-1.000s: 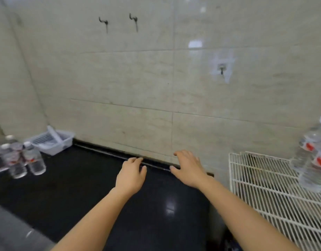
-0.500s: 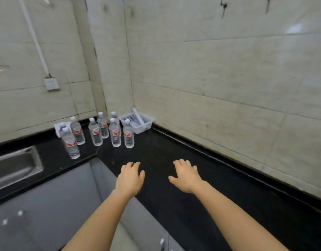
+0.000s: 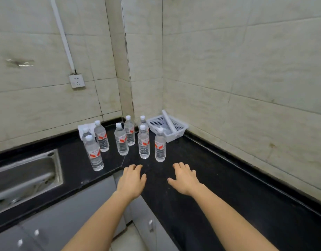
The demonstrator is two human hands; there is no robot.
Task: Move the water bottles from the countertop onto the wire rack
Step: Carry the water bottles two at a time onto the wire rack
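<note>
1. Both hands bare, palms down, fingers loosely spread, above the polished black stone countertop [image 3: 228, 187]. Left hand [image 3: 131, 181] over the counter's front edge at the inner corner; right hand [image 3: 185, 178] over the counter surface. Neither holds anything, neither touches a bottle.

2. Clear plastic water bottles, white caps, red-and-white labels, all upright in a loose cluster in the counter's corner, beyond the hands. Eight counted, though one at back left is partly hidden, so the count is not certain.

3. Nearest to right hand: front-right bottle [image 3: 160, 145], just beyond the fingertips. Next to it, second front bottle [image 3: 143, 142]. Nearest to left hand by reach: front-left bottle [image 3: 94, 153], standing off to the left near the stainless steel sink [image 3: 29, 176].

4. White perforated plastic basket [image 3: 179, 126] sits against the wall behind the cluster, a white rod-like piece lying across it. White wall socket [image 3: 77, 81] on the tiles above.

5. Wire rack not in view from here; nothing can be said of what it holds.

6. Progress, as a judgement: a good share of the job remains, since a full cluster stands on the counter. Step in hand looks like a reach toward the front bottles, probably one per hand.
</note>
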